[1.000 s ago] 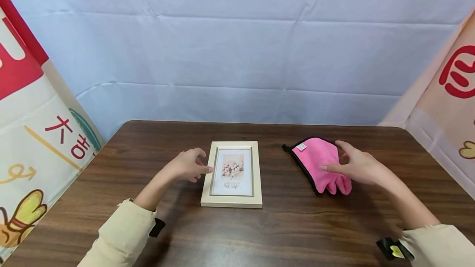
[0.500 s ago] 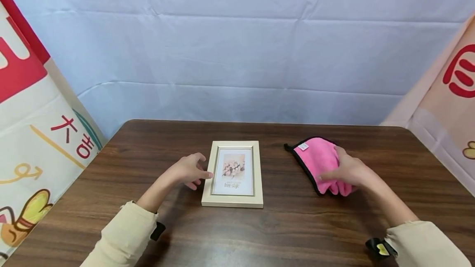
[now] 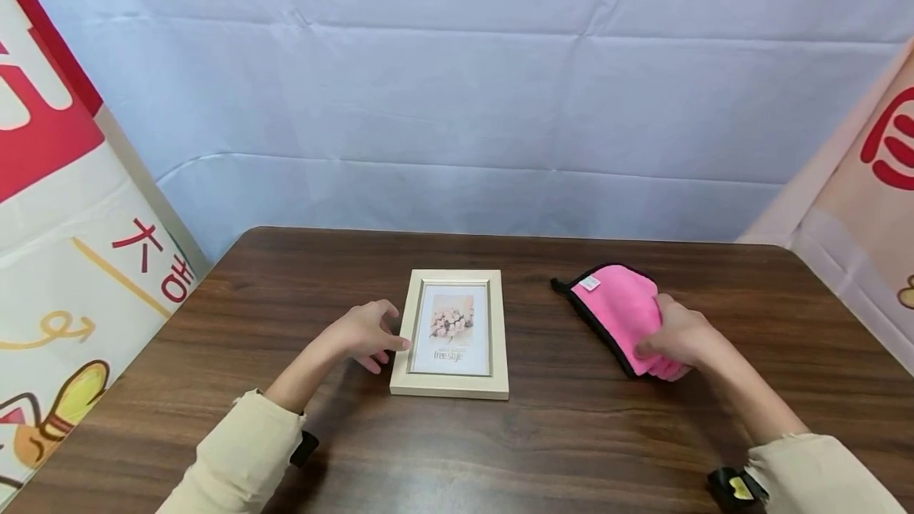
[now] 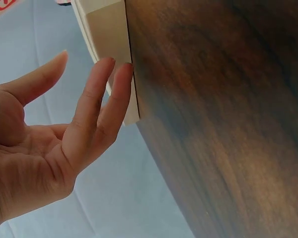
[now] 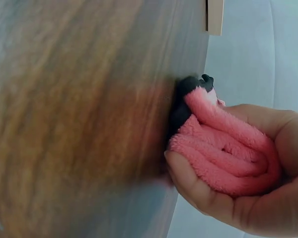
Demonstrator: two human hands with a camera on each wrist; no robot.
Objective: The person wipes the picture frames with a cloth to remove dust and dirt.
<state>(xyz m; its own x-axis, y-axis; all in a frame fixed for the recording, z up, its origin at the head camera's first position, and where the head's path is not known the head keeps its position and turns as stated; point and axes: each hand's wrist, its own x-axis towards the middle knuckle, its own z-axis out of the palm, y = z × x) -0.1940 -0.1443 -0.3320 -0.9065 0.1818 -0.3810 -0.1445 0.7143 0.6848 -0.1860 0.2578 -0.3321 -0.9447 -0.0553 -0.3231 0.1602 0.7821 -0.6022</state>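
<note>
Desk of dark brown wood grain (image 3: pixel 550 450), seen from above by a seated or standing person's head camera, with two bare hands reaching in from the near side, both in rolled cream sleeves.

At left, the left hand (image 3: pixel 362 331) is open, fingers loosely spread and bent a little, beside the left edge of a pale cream-gold rectangular picture frame (image 3: pixel 450 337). Its thumb tip lies over that border; the left wrist view shows two fingertips against or just beside the frame's side wall, and contact is hard to tell. The hand holds nothing.

The frame lies flat, face up, slightly left of the desk's middle. Its long axis runs away from the person, one short side facing them. Inside is a print of pale pink flowers (image 3: pixel 451 320).

To the right, across a bare stretch of desk, is a folded pink plush cloth with black edging (image 3: pixel 621 312). Its long axis slants from a small black loop (image 3: pixel 559 285) at the far left to the right hand (image 3: pixel 681 337) at the near right. A white tag (image 3: pixel 589 283) sits near the loop.

That hand grips the cloth's near-right end, thumb and fingers curled around soft layers. The left hand is nearer the frame; the gripped cloth lies well apart from it.
</note>
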